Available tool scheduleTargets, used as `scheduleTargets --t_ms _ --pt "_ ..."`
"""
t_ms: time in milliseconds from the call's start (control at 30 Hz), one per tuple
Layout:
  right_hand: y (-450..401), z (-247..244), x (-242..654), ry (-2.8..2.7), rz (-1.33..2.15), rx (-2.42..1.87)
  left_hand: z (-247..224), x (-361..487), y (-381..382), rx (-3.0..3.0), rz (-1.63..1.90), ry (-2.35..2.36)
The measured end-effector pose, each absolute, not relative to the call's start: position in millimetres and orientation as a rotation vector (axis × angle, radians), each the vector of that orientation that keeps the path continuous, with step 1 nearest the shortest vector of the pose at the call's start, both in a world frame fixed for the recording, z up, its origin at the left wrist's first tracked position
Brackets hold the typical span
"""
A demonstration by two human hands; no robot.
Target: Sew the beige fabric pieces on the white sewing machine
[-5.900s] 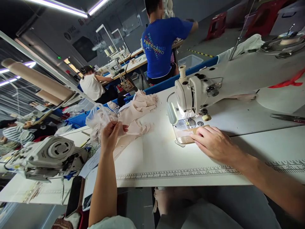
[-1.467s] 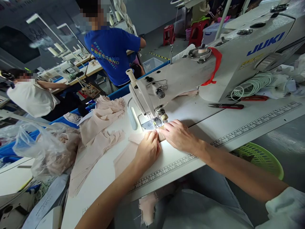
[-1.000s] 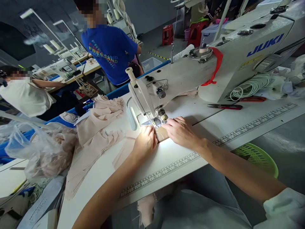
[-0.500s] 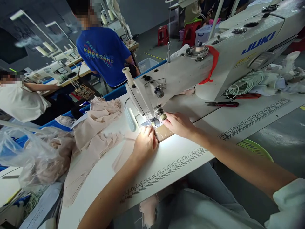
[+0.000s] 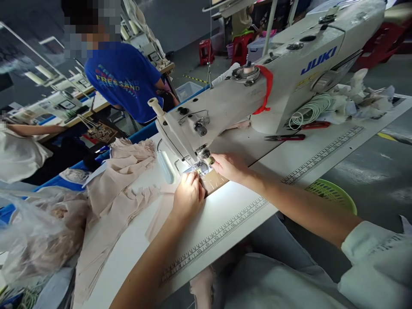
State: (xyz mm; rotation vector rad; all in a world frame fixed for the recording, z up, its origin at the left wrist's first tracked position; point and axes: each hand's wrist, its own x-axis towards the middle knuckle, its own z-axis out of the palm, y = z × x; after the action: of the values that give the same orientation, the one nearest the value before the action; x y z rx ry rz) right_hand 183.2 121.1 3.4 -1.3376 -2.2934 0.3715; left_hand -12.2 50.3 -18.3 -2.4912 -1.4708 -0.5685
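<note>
A white sewing machine [image 5: 225, 98] stands over the lit work spot. Close to its needle area, my left hand [image 5: 189, 192] has its fingers pinched together on a beige fabric piece [image 5: 159, 216], which trails out to the left under the wrist. My right hand [image 5: 232, 167] is bent in from the other side, its fingertips at the small round knob [image 5: 210, 161] beside the presser area. Whatever those fingertips grip is hidden. Between the hands lies a brown plate [image 5: 214, 182] with bits of thread on it.
Layered beige fabric [image 5: 112, 189] covers the table's left side, near a plastic bag [image 5: 48, 236]. Thread snips [image 5: 285, 137] and a coil of pale cord [image 5: 310, 110] lie right. A green basket [image 5: 334, 195] is below the edge. A person in blue [image 5: 119, 81] sits beyond.
The whole view has shifted, so the machine and table appear farther left. Both hands stay at the needle area in nearly the same pose.
</note>
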Motion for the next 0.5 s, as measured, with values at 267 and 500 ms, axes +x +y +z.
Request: scheduleTargets --t_ms 267,500 --pt "115.7 10.1 188.1 -2.274 0.246 -1.372 -5.9 -14.7 52.2 -2.404 -0.523 -1.480" --pt "99.5 17.1 172.4 -2.603 0.196 -0.881 16.3 -50.8 55.3 -2.277 -0.175 -1.849"
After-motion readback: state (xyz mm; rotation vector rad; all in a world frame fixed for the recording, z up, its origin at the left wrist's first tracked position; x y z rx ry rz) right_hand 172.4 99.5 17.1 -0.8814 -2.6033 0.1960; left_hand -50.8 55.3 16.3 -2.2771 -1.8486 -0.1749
